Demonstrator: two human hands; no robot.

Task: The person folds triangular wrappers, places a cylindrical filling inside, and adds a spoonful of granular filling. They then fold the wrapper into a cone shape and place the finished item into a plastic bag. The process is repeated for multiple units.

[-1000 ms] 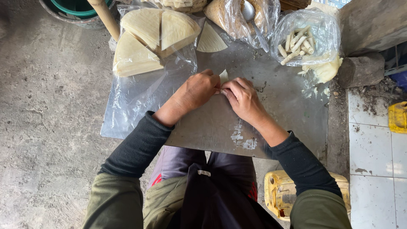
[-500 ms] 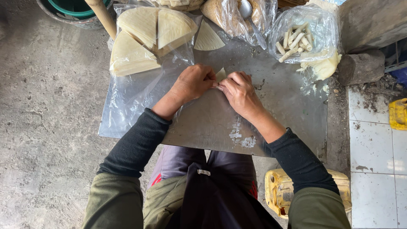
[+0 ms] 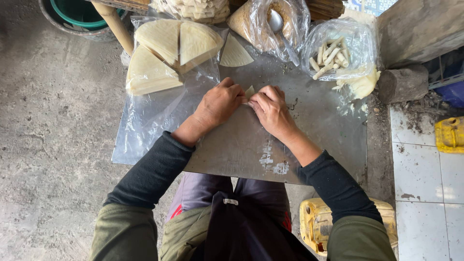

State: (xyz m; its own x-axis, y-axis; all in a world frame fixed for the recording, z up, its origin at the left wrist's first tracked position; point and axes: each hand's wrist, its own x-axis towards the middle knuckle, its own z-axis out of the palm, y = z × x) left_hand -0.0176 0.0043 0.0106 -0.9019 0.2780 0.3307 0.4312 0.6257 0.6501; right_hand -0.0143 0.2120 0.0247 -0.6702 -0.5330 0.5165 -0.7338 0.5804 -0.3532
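My left hand (image 3: 218,107) and my right hand (image 3: 271,112) meet at the middle of a grey metal board (image 3: 232,150), both pinching one small pale wrapper piece (image 3: 249,91) whose tip sticks up between the fingers. Most of the piece is hidden under my fingers. Just beyond my hands lies a single triangular wrapper (image 3: 235,53). Stacks of quarter-round pale wrappers (image 3: 169,48) rest on clear plastic at the far left of the board.
A clear bag of finished rolls (image 3: 333,55) lies at the far right, a bag of filling with a spoon (image 3: 270,21) behind my hands. A yellow canister (image 3: 316,220) stands by my knee. A green bucket (image 3: 77,12) and wooden pole (image 3: 116,26) are at top left.
Both hands have slid a little away from me across the board with the wrapper piece between them. The view has shifted slightly.
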